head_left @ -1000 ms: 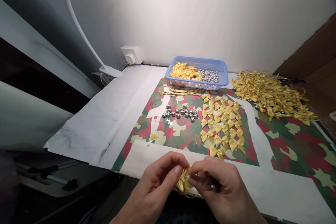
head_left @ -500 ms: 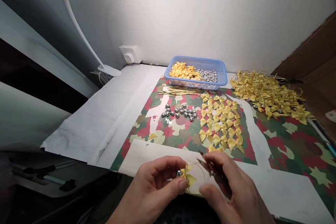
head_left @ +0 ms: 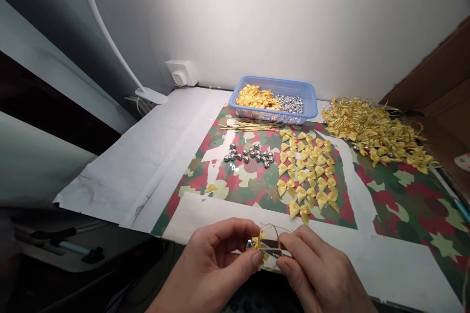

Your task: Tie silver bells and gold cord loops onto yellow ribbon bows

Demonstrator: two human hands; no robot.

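Note:
Near the front edge of the table, my left hand (head_left: 223, 259) pinches a yellow ribbon bow (head_left: 256, 243) between thumb and fingertips. A shiny silver bell (head_left: 249, 244) sits at the bow's left side, and a thin gold cord (head_left: 270, 226) loops up from it. My right hand (head_left: 318, 266) is closed on small metal snips (head_left: 270, 248), whose two blades point left and lie against the bow and cord. The snips' handles are mostly hidden by my fingers. I cannot tell whether the cord lies between the blades.
Yellow bows (head_left: 306, 176) lie in columns on the camouflage-patterned mat (head_left: 253, 190). Silver bells (head_left: 258, 155) and gold cords (head_left: 253, 126) lie beside them. Behind stands a blue basket (head_left: 312, 102) with ribbon pieces and bells. Corded bows are heaped (head_left: 374, 129) at right; a lamp (head_left: 110, 41) stands left.
My right hand has brought the snips left and down to the bow, turning the blades toward it. My left hand keeps its pinch on the bow, almost unmoved.

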